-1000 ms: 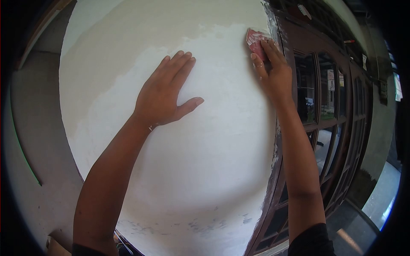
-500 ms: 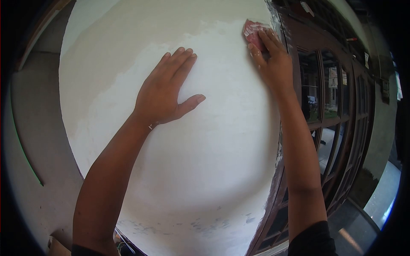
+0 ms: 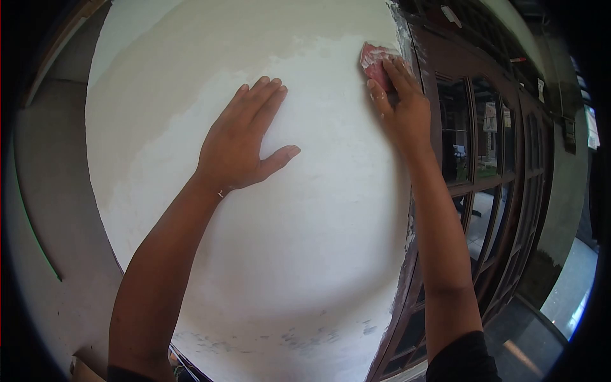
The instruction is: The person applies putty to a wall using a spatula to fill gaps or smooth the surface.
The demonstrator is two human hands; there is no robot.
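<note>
My left hand [image 3: 238, 137] lies flat against the white wall [image 3: 305, 229], its fingers together and its thumb stretched out to the side. Nothing is in it. Higher up at the wall's right edge, my right hand [image 3: 404, 105] presses a flat red piece smeared with white [image 3: 375, 62] against the surface. Its fingers lie over the piece's right side, with the thumb at its lower left. White specks dot the right thumb and the left wrist. A greyer, beige patch covers the wall's upper left.
Right beside the wall stands a brown wooden frame with glass panes [image 3: 455, 127], its edge rough with white smears. A grey wall [image 3: 57, 153] with a thin green line [image 3: 33, 219] is at the left. Dark marks [image 3: 286, 340] spot the lower wall.
The right hand and the red piece sit slightly lower in view. The whole view has shifted a little; the left hand keeps its flat place on the wall.
</note>
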